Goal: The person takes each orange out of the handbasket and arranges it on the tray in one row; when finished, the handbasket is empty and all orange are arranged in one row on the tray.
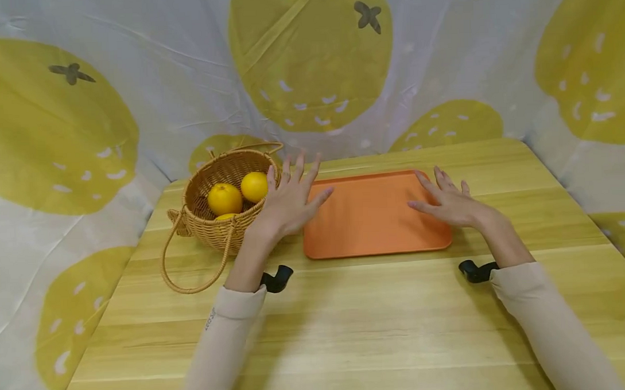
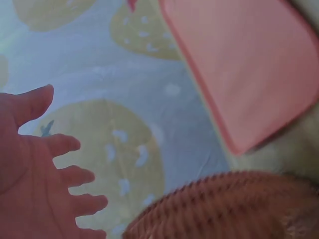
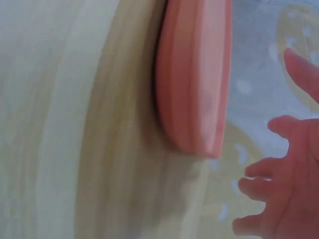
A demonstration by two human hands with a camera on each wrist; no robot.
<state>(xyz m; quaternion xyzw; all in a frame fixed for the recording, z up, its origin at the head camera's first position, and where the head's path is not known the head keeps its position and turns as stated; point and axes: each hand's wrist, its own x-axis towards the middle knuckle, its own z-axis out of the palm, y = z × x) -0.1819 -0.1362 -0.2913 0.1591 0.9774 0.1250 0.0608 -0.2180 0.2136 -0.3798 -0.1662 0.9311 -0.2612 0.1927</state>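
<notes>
Through the head view I'm seeing the left hand (image 1: 291, 206) hovering between the wicker basket (image 1: 205, 230) and the orange tray (image 1: 372, 216), its fingers spread and gripping nothing. The right hand (image 1: 451, 206) is hovering at the tray's right end, fingers likewise spread and holding nothing; in both wrist views I'm finding the hands apart from everything. The tray is lying near the far edge of the worktop (image 1: 379, 324), its long axis running roughly along that edge. The basket is standing by the far left corner, and I'm making out three yellow fruits (image 1: 225, 199) inside, one mostly hidden by the near rim. The relation I'm judging to matter most: fruits are sitting just left of the left hand, tray just right, leaving the right hand much farther from the basket.
</notes>
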